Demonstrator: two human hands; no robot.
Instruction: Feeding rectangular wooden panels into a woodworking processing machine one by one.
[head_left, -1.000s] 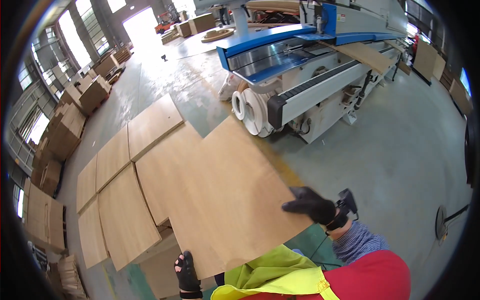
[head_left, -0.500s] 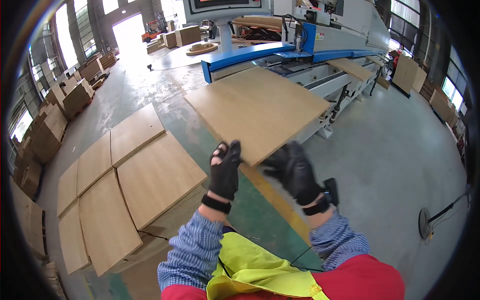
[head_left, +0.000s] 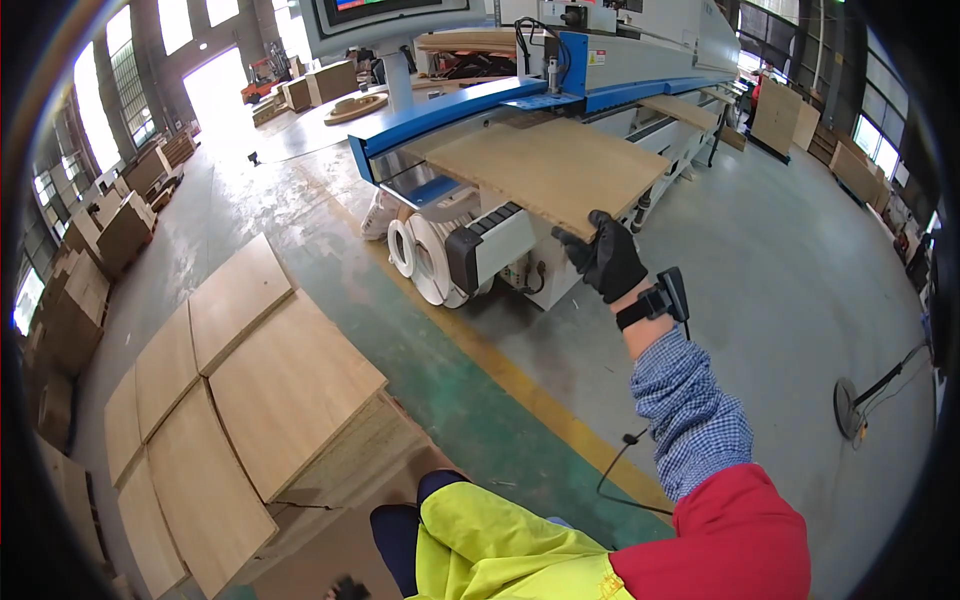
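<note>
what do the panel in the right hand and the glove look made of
The panel looks like wood-based board with a pale, matte wood-grain face; its near edge looks raw and darker, so possibly particleboard or plywood. The glove on the right hand looks like black fabric or rubber-coated knit; too small to tell.

Bright workshop, green-striped concrete floor (head_left: 480, 400)

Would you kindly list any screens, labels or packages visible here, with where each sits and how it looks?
Screen: top edge above the blue-and-grey machine, glowing red and blue, mostly cut off.
Small label: on the machine's blue upper housing, pale rectangle with red.
Brown cardboard boxes: stacked along the left wall.
Right hand: black-gloved, gripping the flat tan wooden board on the machine.
</note>
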